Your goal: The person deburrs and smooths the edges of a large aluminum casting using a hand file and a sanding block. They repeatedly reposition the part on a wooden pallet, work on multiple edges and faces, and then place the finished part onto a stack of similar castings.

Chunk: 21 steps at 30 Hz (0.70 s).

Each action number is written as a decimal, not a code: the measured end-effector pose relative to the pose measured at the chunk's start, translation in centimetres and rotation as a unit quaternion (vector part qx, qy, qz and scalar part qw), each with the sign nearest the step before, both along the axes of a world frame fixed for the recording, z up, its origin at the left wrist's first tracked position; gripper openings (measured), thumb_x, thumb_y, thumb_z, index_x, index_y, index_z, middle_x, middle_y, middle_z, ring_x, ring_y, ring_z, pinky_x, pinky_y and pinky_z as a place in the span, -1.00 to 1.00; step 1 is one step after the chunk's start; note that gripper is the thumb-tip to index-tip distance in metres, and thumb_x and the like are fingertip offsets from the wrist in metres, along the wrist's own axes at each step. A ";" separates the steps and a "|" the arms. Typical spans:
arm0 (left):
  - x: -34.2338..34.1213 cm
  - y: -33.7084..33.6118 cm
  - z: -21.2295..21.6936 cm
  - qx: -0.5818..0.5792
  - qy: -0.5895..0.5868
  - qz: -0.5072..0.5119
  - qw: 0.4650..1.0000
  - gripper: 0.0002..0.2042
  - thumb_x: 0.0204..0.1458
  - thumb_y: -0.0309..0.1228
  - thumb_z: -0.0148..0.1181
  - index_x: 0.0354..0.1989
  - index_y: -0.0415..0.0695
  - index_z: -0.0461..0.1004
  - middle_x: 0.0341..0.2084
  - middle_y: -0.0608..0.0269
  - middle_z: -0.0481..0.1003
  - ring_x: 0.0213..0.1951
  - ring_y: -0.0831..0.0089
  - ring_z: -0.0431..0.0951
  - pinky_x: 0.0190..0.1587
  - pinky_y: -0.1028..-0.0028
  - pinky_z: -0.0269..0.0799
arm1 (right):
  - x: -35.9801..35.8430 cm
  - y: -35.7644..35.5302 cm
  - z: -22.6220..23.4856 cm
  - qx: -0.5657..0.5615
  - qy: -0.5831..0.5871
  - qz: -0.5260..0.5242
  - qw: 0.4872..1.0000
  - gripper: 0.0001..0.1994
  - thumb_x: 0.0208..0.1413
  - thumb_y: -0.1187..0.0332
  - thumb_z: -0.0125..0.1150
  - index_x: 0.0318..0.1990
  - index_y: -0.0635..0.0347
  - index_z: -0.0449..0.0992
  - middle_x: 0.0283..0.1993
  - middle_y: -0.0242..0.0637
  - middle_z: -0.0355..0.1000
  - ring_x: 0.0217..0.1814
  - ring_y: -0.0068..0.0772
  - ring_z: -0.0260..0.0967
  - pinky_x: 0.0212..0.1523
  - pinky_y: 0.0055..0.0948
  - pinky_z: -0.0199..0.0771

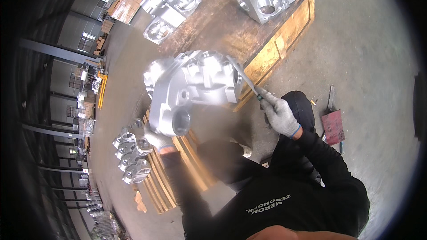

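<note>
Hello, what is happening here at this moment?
A person in a dark top and grey work gloves is working on a large silver metal casting. The left hand supports the casting from below, lifted above a wooden pallet. The right hand grips a thin file-like tool whose tip is at the casting's upper right edge. More similar castings lie on the pallet, and others on a wooden platform behind.

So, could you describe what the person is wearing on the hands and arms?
Both hands wear light grey knitted work gloves. The right hand glove has a blue band at its cuff. The left hand glove is mostly hidden, so its cuff colour cannot be told. Both arms are covered by long black sleeves that reach the wrists. No cables or markings show on them.
</note>
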<state>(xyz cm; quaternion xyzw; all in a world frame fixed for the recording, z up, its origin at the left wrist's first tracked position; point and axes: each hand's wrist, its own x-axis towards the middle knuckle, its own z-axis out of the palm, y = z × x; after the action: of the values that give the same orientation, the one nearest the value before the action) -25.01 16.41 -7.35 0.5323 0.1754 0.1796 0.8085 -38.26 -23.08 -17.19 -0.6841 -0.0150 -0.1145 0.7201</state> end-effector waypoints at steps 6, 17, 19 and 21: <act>-4.6 0.3 -7.7 -0.063 -0.001 0.031 0.998 -0.38 0.31 -0.03 -0.15 0.33 -0.26 0.41 0.19 -0.01 0.51 0.22 0.03 0.54 0.29 0.07 0.47 | 3.7 2.3 2.6 -0.123 -0.145 -0.074 0.979 -0.51 0.37 0.54 0.04 0.44 0.24 0.35 -0.01 0.25 0.56 0.01 -0.06 0.64 0.03 -0.30 0.57; -5.2 3.5 -14.6 -0.125 -0.013 0.035 0.991 -0.44 0.34 -0.02 -0.02 0.32 -0.20 0.41 0.15 0.09 0.51 0.16 0.08 0.54 0.20 0.10 0.51 | 0.8 5.6 0.1 -0.209 -0.059 -0.113 0.970 -0.41 0.26 0.62 0.04 0.47 0.12 0.35 0.00 0.17 0.53 0.00 0.20 0.57 0.05 -0.17 0.57; -5.4 3.8 -14.8 -0.142 0.012 0.009 0.990 -0.44 0.35 -0.02 -0.01 0.30 -0.24 0.42 0.14 0.08 0.52 0.16 0.09 0.54 0.17 0.11 0.53 | -0.3 6.1 -0.7 -0.202 0.015 -0.088 0.975 -0.41 0.27 0.59 0.07 0.48 0.12 0.32 0.03 0.15 0.52 0.04 0.22 0.54 0.05 -0.14 0.57; -5.6 3.7 -15.0 -0.076 0.026 0.008 0.997 -0.44 0.34 -0.04 0.01 0.28 -0.28 0.44 0.13 0.06 0.53 0.16 0.11 0.55 0.14 0.12 0.56 | -1.0 6.4 -1.5 -0.218 -0.030 -0.101 0.970 -0.41 0.27 0.59 0.07 0.48 0.12 0.33 0.03 0.14 0.52 0.04 0.22 0.54 0.04 -0.13 0.57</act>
<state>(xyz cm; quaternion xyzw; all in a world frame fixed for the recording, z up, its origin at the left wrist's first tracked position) -30.61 20.15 -22.35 0.4722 0.2139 0.1581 0.8404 -39.28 -16.65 -18.66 -0.8188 0.0079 -0.2007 0.5378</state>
